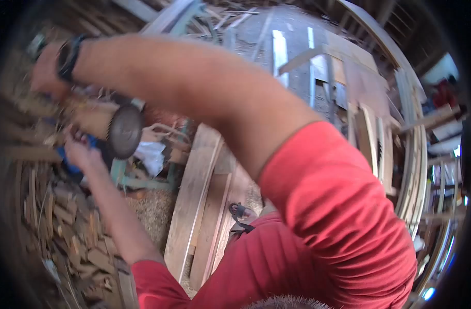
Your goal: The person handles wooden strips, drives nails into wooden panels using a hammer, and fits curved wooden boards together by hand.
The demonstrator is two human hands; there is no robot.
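Observation:
My left hand (80,149) is at the left of the head view, beside a blue object (73,162) and left of a round toothed saw blade (124,132). Its fingers are curled in; what they hold, if anything, is too small and blurred to name. My right hand (46,72) reaches across to the upper left, with a dark watch (68,59) on the wrist. Motion smears its fingers, and a pale greenish item (37,45) shows just beyond it. The blade stands upright, apart from both hands.
Offcuts of wood (81,237) are heaped at the lower left. Long planks (194,201) lie beside my legs. A white plastic bag (151,157) hangs near a green frame (143,183). Boards (356,77) and long timbers (413,154) lie to the right.

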